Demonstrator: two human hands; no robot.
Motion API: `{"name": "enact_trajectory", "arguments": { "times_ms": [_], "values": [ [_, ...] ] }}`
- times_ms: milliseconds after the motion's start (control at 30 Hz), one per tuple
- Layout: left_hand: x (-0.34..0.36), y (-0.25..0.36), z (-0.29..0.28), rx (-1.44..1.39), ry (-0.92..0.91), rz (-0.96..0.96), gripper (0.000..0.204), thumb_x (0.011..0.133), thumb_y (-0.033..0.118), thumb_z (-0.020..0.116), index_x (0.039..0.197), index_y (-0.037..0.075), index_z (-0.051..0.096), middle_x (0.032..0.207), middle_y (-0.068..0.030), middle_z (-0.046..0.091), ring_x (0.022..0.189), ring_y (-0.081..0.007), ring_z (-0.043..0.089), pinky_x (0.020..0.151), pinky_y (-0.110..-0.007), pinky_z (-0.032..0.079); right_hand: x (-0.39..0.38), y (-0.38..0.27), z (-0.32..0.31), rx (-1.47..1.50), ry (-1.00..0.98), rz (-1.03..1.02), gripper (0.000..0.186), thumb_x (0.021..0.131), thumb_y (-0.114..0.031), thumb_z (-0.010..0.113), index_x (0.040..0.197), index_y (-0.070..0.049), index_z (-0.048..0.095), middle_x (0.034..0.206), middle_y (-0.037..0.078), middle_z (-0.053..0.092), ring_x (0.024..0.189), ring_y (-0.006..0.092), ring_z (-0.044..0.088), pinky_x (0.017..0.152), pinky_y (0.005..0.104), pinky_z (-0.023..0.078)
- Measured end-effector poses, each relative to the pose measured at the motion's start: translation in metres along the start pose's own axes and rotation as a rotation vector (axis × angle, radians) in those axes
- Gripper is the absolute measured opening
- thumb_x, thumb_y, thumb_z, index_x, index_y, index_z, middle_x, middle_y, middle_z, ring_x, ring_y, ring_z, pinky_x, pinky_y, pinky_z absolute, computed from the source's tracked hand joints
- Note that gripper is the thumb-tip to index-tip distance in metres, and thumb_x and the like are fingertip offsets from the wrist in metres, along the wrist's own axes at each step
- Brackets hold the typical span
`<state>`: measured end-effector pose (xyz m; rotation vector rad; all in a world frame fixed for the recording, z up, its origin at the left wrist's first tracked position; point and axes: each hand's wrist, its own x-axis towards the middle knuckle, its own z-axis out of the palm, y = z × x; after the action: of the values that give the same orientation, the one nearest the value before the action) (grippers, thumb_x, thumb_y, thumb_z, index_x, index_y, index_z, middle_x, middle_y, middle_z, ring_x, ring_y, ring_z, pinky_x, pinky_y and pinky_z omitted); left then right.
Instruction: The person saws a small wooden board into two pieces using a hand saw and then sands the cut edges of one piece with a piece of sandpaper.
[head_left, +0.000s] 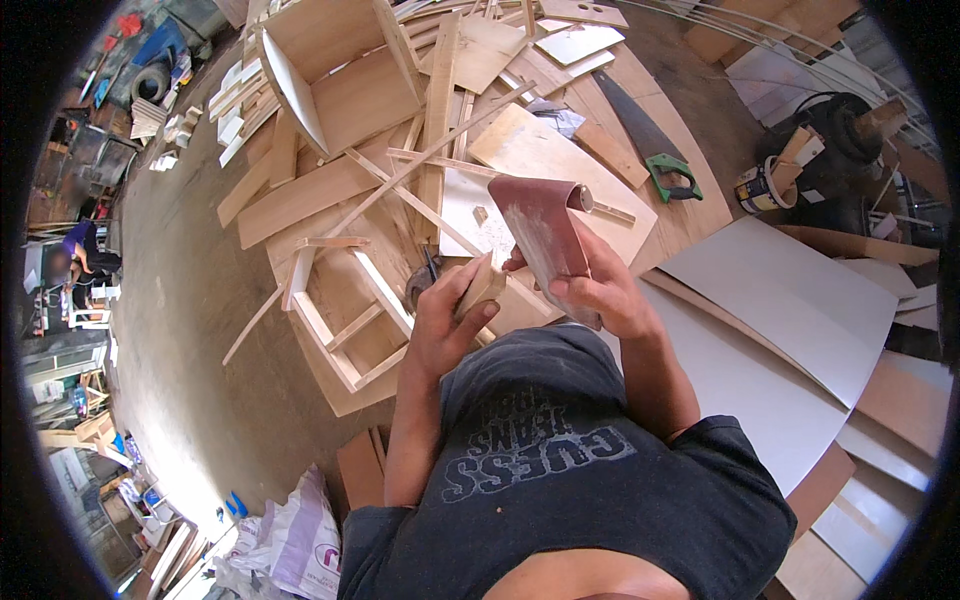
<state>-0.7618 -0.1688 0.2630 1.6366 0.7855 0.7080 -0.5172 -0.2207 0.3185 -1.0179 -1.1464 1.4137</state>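
Observation:
My left hand [452, 312] is closed around a small wooden block [484, 286] in front of my body. Just to its right, my right hand [606, 285] grips a reddish-brown sheet of sandpaper [543, 232], whose far end curls over into a roll. Pale dust marks the sheet's face. The block and the sandpaper are close together; whether they touch I cannot tell. Left of my left hand, a light wooden frame [352, 318] with a crossbar lies on the work surface. A dark tool [420, 285] beside that hand is partly hidden by it.
An open wooden box [340, 75] stands at the far left of the cluttered table. Strips and boards lie crossed over the middle. A green-handled handsaw [650, 140] rests at the far right, near a bucket [768, 186]. White panels [780, 300] are stacked to my right.

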Motion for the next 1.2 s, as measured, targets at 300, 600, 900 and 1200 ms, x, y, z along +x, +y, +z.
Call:
{"name": "enact_trajectory", "arguments": {
  "times_ms": [300, 600, 900, 1200],
  "values": [
    [0.002, 0.014, 0.008, 0.067, 0.052, 0.047, 0.065, 0.097, 0.038, 0.073, 0.141, -0.008, 0.059, 0.115, -0.0221, 0.069, 0.106, -0.0319, 0.066, 0.097, -0.039, 0.049, 0.006, 0.002, -0.020, -0.376, -0.099, -0.062, 0.089, 0.077, -0.028, 0.074, 0.150, 0.013, 0.043, 0.134, 0.029, 0.063, 0.126, 0.0363, 0.060, 0.111, 0.0420, 0.043],
    [0.008, -0.023, 0.011, 0.255, 0.259, -0.086, 0.060, 0.094, 0.033, 0.078, 0.136, -0.008, 0.063, 0.112, -0.0246, 0.070, 0.103, -0.0363, 0.069, 0.093, -0.040, 0.052, 0.015, 0.004, -0.025, 0.403, -0.195, 0.185, 0.088, 0.078, -0.028, 0.070, 0.154, 0.007, 0.043, 0.135, 0.021, 0.062, 0.124, 0.0313, 0.061, 0.106, 0.0413, 0.048],
    [0.011, -0.025, 0.015, 0.184, 0.368, 0.059, 0.065, 0.089, 0.030, 0.083, 0.139, -0.005, 0.060, 0.118, -0.0227, 0.069, 0.105, -0.0372, 0.068, 0.095, -0.042, 0.052, 0.038, 0.009, -0.020, 0.263, -0.003, 0.092, 0.080, 0.085, -0.020, 0.068, 0.157, 0.000, 0.041, 0.137, 0.018, 0.060, 0.123, 0.0254, 0.061, 0.103, 0.0393, 0.050],
    [0.016, -0.008, 0.005, 0.188, 0.328, 0.108, 0.067, 0.085, 0.024, 0.085, 0.140, -0.004, 0.059, 0.114, -0.0218, 0.068, 0.102, -0.0378, 0.068, 0.091, -0.043, 0.053, 0.046, 0.011, -0.018, 0.219, -0.166, 0.052, 0.083, 0.085, -0.022, 0.071, 0.158, 0.000, 0.039, 0.138, 0.017, 0.061, 0.129, 0.0258, 0.058, 0.111, 0.0401, 0.043]
  ]
}}
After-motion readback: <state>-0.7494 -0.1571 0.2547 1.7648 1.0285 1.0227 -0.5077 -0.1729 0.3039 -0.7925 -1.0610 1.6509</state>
